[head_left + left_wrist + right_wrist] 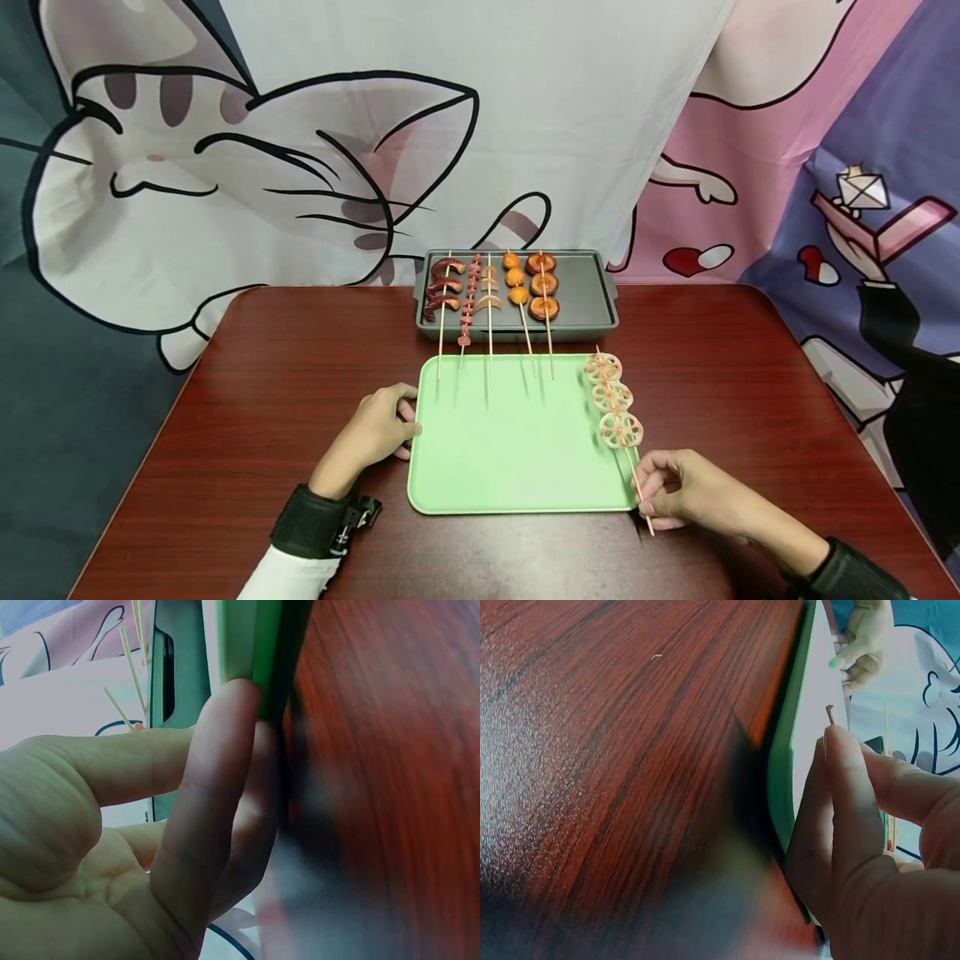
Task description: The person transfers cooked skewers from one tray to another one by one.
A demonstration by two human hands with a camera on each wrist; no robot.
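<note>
My right hand (686, 492) pinches the lower end of a wooden skewer threaded with lotus root slices (621, 430). These slices lie over the right edge of a light green tray (517, 467), and the skewer's bare tip pokes out past my fingers. In the right wrist view, thumb and fingertips (844, 754) meet around the stick beside the tray's rim. At the tray's left edge, my left hand (378, 425) grips the rim. The left wrist view has one fingertip (232, 701) against that rim, with other fingers partly hidden behind it.
Behind the green tray stands a dark grey baking tray (581, 292). On it lie several skewers: dark curved sausage pieces (446, 285), small pink pieces (470, 292), pale curved pieces, orange balls (513, 277) and brown round slices (543, 285). Their sticks overhang the green tray. Beneath is a reddish-brown table (300, 400).
</note>
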